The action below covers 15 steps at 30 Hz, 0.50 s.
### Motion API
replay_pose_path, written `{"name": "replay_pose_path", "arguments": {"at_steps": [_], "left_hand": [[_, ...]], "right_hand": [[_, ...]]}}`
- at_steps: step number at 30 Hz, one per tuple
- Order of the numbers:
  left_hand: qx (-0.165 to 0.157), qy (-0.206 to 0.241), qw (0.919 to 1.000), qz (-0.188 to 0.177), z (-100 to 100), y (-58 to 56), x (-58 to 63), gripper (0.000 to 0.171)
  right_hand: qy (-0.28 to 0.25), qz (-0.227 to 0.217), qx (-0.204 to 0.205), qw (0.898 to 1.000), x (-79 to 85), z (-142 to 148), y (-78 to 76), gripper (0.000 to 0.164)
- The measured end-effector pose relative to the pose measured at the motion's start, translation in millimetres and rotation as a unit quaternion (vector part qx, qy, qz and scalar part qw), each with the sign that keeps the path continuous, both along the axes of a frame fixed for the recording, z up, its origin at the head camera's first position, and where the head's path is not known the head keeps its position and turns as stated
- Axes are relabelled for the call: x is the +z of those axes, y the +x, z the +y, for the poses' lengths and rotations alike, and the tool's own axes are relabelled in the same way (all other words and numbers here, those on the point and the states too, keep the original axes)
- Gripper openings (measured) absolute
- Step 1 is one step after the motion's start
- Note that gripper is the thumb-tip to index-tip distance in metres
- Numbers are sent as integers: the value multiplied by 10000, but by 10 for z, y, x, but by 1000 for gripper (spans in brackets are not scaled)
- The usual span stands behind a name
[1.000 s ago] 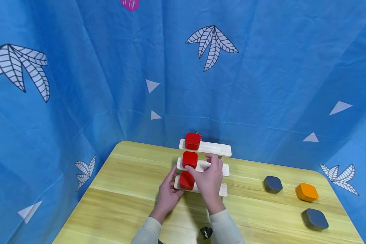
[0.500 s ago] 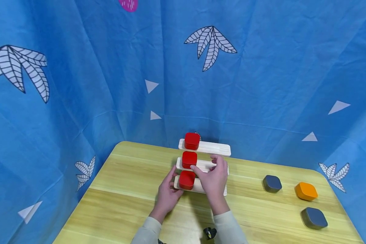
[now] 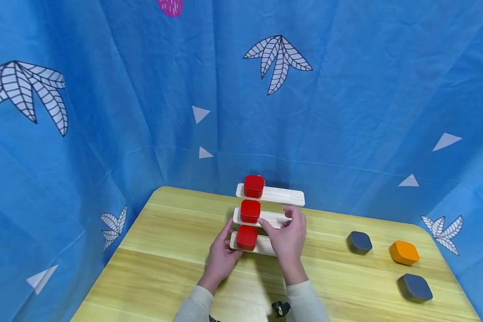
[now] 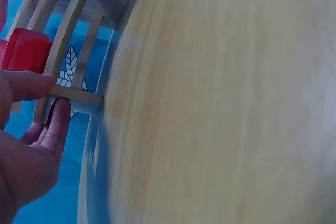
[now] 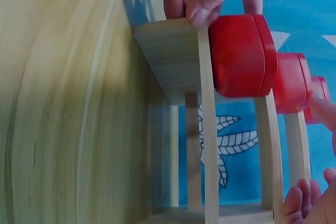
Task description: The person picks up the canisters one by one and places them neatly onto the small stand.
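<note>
A three-tier wooden rack [image 3: 285,195] stands at the back middle of the table. On the left part of each shelf sits a red rounded-square box: a top one [image 3: 253,186], a middle one [image 3: 250,211] and a bottom one [image 3: 247,238]. My left hand [image 3: 220,257] grips the left end of the lowest shelf; the left wrist view shows thumb and fingers around the shelf end [image 4: 42,106]. My right hand [image 3: 290,239] hovers over the rack's right half, thumb and fingers spread apart with nothing held. Its thumb points toward the middle box; contact is unclear.
On the table's right side lie a dark box [image 3: 360,243], an orange box [image 3: 404,252] and another dark box [image 3: 415,288]. A small black piece [image 3: 280,308] is by my right cuff. A blue patterned curtain [image 3: 346,112] hangs behind the table.
My right hand has slid to the right along the shelves, its thumb drawing away from the middle red box. My left hand and the boxes have stayed in place.
</note>
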<state>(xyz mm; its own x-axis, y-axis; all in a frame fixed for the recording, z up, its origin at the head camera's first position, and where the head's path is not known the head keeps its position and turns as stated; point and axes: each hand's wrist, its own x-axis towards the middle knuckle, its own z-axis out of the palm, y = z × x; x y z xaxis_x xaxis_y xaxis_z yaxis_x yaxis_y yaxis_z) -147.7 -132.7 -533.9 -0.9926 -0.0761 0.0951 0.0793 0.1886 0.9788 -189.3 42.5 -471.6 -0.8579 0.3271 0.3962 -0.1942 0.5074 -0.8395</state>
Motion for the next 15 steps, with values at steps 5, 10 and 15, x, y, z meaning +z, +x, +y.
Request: {"name": "replay_pose_path", "arguments": {"at_steps": [5, 10, 15], "left_hand": [[9, 47, 9999, -138, -2, 8, 15, 100], [33, 80, 9997, -250, 2, 17, 11, 100], [53, 91, 9997, -197, 7, 19, 6, 100]], "right_hand": [[-20, 55, -83, 9999, -3, 64, -4, 67], [-86, 4, -178, 9998, 3, 132, 3, 67], [-138, 9, -249, 9996, 4, 204, 6, 65]]}}
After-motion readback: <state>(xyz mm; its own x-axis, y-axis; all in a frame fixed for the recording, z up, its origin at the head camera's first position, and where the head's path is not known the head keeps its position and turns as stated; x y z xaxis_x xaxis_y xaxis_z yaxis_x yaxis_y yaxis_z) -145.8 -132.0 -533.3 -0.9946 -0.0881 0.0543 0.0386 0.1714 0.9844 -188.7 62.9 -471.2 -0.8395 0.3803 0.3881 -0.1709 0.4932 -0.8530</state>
